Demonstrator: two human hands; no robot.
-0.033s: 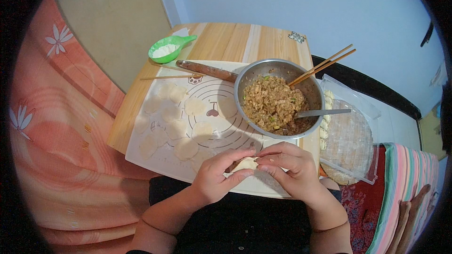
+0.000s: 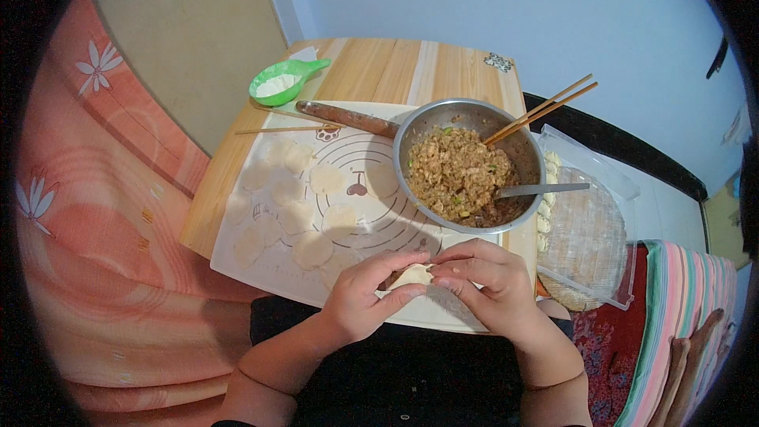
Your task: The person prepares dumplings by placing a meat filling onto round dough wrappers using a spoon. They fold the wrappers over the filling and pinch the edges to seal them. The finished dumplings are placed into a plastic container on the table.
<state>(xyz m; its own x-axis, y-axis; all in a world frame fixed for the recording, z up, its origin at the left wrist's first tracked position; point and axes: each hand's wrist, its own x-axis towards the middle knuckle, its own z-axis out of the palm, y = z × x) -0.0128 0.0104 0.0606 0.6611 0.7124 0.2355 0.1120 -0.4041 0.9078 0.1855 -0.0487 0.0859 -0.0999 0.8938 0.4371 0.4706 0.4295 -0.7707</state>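
Note:
Between my two hands, over the near edge of the pale mat [image 2: 371, 138], is a folded dumpling [image 2: 413, 276]. My left hand [image 2: 371, 285] grips its left end between thumb and fingers. On the other end, the thumb and fingertips of my right hand [image 2: 486, 281] pinch the edge together; part of the dough is hidden behind the fingers. Just beyond my hands stands a steel bowl [image 2: 407, 198] of minced filling [image 2: 458, 166]. Chopsticks [image 2: 545, 113] and a metal-handled utensil [image 2: 545, 189] lean in it. Round flat dumpling wrappers [image 2: 312, 249] lie over the mat's left half.
A rolling pin [image 2: 348, 119] lies behind the wrappers, partly hidden by the bowl. Loose sticks [image 2: 277, 130] rest near a green scoop [image 2: 300, 87] of white flour. Right of the wooden table [image 2: 379, 71], a clear plastic container [image 2: 632, 269] and a row of finished dumplings [image 2: 544, 217] sit lower down.

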